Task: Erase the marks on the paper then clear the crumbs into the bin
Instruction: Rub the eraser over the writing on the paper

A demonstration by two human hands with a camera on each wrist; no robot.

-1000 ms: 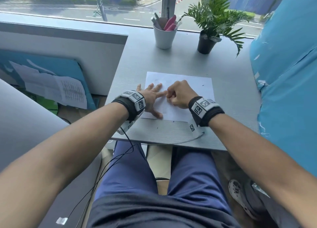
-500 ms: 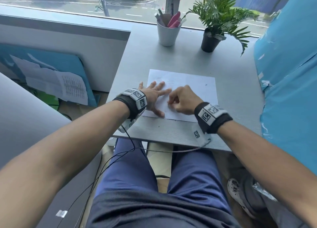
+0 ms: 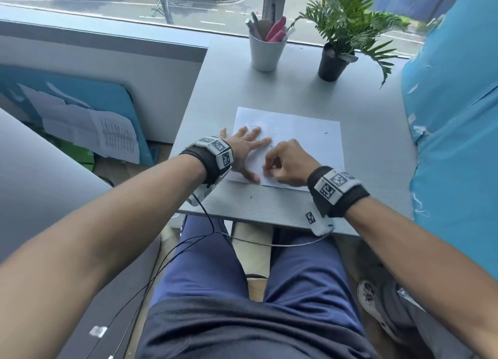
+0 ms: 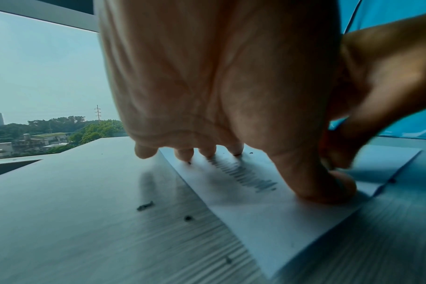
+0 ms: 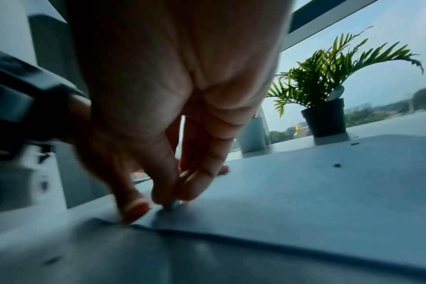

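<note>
- The right hand (image 5: 173, 100) fills the upper left, fingers pointing down at the paper (image 5: 292, 192).
- Thumb and fingertips (image 5: 200, 184) pinch a small object (image 5: 171, 205) against the sheet near its front edge; what it is cannot be told.
- Dark crumbs (image 5: 337, 165) lie on the paper to the right.
- The left hand's wristband (image 5: 20, 100) is blurred at the left edge.
- A plant (image 5: 326, 119) in a black pot stands by the window, a pale cup (image 5: 252, 134) to its left.
</note>
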